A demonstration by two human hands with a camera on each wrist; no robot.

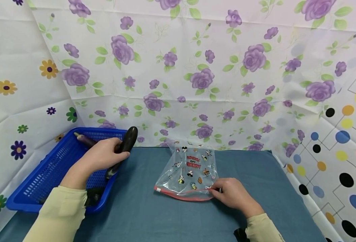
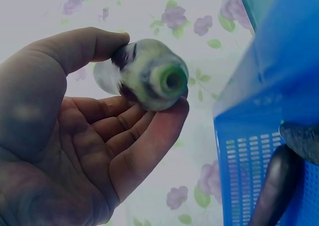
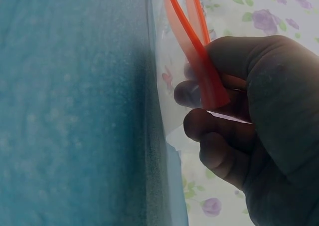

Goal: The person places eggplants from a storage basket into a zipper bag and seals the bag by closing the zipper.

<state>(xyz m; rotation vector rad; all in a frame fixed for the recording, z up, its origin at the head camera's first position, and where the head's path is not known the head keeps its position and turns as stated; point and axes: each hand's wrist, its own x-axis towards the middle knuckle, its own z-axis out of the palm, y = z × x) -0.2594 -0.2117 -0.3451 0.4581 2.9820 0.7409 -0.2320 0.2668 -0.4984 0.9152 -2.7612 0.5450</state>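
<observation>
My left hand [image 1: 100, 156] grips a long dark eggplant [image 1: 130, 138] over the right rim of the blue basket [image 1: 57, 144]. In the left wrist view the eggplant's pale, green-tipped stem end [image 2: 167, 81] faces the camera, between thumb and fingers. A clear zip bag [image 1: 182, 166] with cartoon prints lies on the table, its red zip edge toward me. The right hand [image 1: 230, 193] pinches the right corner of that edge. Close up, the two red strips [image 3: 199, 51] spread apart above the fingertips.
Inside the basket lie another eggplant [image 1: 85, 139] and a dark, rough-skinned vegetable [image 1: 94, 195], partly hidden by the left arm. A blue-green cloth [image 1: 141, 215] covers the table. Flowered sheets [image 1: 178, 84] hang behind it, and a dotted sheet [image 1: 344, 161] hangs on the right.
</observation>
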